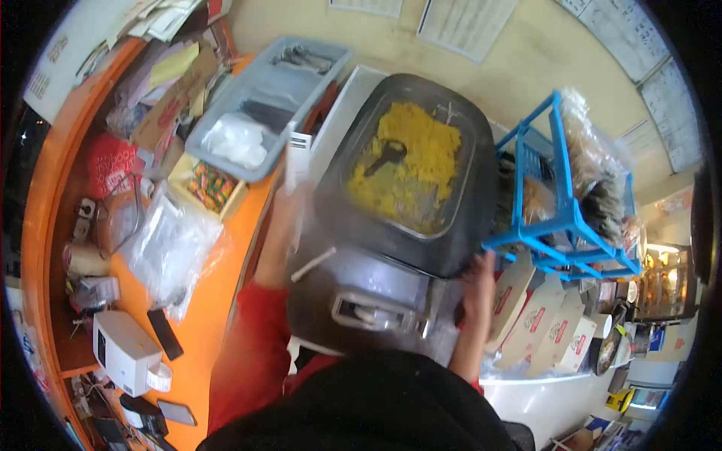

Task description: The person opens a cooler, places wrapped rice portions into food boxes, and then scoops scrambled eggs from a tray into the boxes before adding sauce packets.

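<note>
A large black food container (481, 195) stands with its top open, tilted in my view. Inside it a metal tray (430, 235) holds yellow rice (421, 150), and a black serving spoon (387, 158) lies in the rice. On my side is a dark metallic panel (376, 274) with a latch or handle (372, 312). My left hand (295, 207) is smeared by motion at the container's left edge, beside a small white box (298, 154). Near the container's lower right corner is my right hand (479, 284), also blurred. What either hand grips cannot be made out.
To the left, an orange counter (203, 286) carries a grey cutlery bin (271, 98), a wooden box of sachets (210, 184), plastic bags (169, 240) and a white printer (124, 353). On the right are a blue rack (541, 188) and cardboard boxes (541, 323).
</note>
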A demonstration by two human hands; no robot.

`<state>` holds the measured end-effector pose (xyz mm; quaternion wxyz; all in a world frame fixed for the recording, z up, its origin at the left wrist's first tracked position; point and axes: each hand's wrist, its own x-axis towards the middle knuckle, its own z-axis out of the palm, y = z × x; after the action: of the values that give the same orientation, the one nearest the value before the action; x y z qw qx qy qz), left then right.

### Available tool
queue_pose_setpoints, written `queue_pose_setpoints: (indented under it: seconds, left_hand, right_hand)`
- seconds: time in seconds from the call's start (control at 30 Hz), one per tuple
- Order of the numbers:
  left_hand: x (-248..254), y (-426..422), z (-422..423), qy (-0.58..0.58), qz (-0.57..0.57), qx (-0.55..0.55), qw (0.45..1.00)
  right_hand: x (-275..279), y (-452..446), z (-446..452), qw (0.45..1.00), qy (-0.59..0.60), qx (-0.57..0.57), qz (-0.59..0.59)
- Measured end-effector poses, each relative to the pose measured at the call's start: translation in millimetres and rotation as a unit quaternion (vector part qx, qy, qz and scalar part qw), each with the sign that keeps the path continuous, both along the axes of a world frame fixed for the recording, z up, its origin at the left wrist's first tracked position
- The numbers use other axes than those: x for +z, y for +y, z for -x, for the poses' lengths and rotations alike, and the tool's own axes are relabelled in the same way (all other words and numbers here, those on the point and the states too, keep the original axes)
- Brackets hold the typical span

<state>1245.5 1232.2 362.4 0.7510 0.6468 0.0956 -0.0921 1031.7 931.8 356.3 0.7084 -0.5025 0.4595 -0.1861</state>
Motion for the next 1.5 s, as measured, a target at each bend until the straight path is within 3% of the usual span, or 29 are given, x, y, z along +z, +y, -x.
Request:
queue_pose_setpoints:
  seconds: [0.03,0.07,0.1,0.17,0.23,0.27,0.33,0.37,0.4,0.47,0.53,0.6,0.73,0.93,1.07,1.2,1.4,1.5]
  left_hand:
    - [39,2,0,-0.022,0.043,0.005,0.999]
    - [58,7,-12,-0.04,0.111,-0.026,0.993]
    - [106,-5,-6,-0.08,0.311,-0.083,0.943]
    - [184,-27,-9,-0.239,0.237,-0.132,0.932]
    - [209,-49,-22,-0.354,0.192,-0.089,0.911]
    - [206,-53,-22,-0.349,0.196,-0.093,0.911]
    - [193,-56,-16,-0.336,0.197,-0.106,0.915]
    - [182,-55,-14,-0.305,0.182,-0.1,0.929]
    - [166,-52,-11,-0.274,0.167,-0.094,0.942]
    - [131,-47,-6,-0.217,0.12,-0.073,0.966]
    - [89,-41,-4,-0.174,0.041,-0.055,0.982]
    - [44,-35,-3,-0.129,-0.044,-0.054,0.989]
    - [-11,-23,7,-0.075,-0.176,-0.071,0.979]
    - [-37,-32,15,-0.042,-0.072,-0.1,0.991]
    - [-53,-46,20,-0.072,-0.04,-0.082,0.993]
    - [-59,-51,21,-0.11,-0.076,-0.05,0.99]
    - [-51,-50,22,-0.09,-0.041,-0.043,0.994]
    - [-48,-49,23,-0.069,-0.055,-0.052,0.995]
  right_hand:
    - [36,4,2,0.992,-0.063,-0.045,0.096]
    - [76,2,-3,0.968,-0.194,0.015,0.157]
    - [114,1,-2,0.926,-0.305,0.074,0.21]
    - [168,27,-29,0.88,-0.309,-0.134,0.336]
    - [160,35,-47,0.85,-0.241,-0.16,0.44]
    - [153,39,-56,0.831,-0.205,-0.174,0.487]
    - [141,55,-80,0.85,-0.15,-0.009,0.505]
    - [135,57,-94,0.832,-0.094,0.092,0.538]
    - [122,56,-112,0.765,-0.082,0.166,0.617]
    - [93,66,-159,0.721,-0.088,0.23,0.647]
    - [38,67,-215,0.596,-0.037,0.333,0.73]
    - [-6,72,-246,0.432,0.069,0.385,0.813]
    - [-28,51,-265,0.347,0.062,0.419,0.836]
    - [25,21,-217,0.762,-0.049,0.228,0.604]
    - [9,1,-200,0.751,-0.008,0.137,0.646]
    - [-29,-6,-212,0.696,0.017,0.192,0.691]
    - [-28,35,-186,0.713,-0.044,0.3,0.632]
    - [-16,26,-198,0.73,-0.011,0.222,0.647]
